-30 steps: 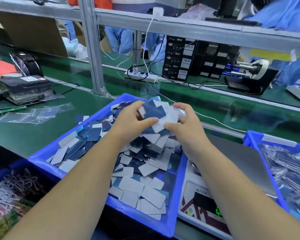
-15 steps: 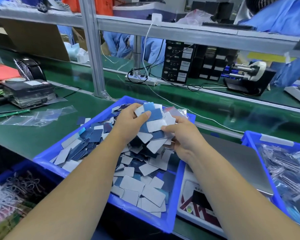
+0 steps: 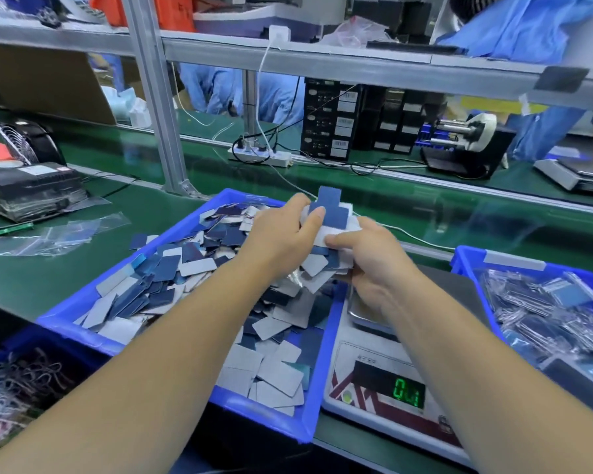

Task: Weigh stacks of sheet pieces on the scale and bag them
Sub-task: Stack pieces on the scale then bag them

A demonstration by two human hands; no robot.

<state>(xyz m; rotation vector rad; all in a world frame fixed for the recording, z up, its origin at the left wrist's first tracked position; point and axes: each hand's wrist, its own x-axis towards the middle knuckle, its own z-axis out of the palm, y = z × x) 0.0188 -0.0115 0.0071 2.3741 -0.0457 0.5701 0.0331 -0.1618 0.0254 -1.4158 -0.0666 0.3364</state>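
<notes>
Blue bin (image 3: 172, 313), centre frame, heaped with loose pieces (image 3: 199, 268). Scale (image 3: 384, 381) lower right, bare pan. Both hands, left (image 3: 281, 241) and right (image 3: 374, 265), clutch a ragged clump (image 3: 329, 220) above the bin. Risk: unsquared edges let pieces slide out, skewing the weighed count.

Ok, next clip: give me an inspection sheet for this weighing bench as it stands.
Surface: green bench mat.
Job's things: blue tray of loose sheet pieces; scale, display lit; blue bin of filled bags at right.
Clutter: empty clear bags, black device, fan, bin of cords at lower left.
Hands: left hand and right hand together grip a bundle of pieces above the tray.
Cables: power strip, white and black leads.
Surroundings: shelf frame, stacked black boxes, label dispenser, people in blue coats.
</notes>
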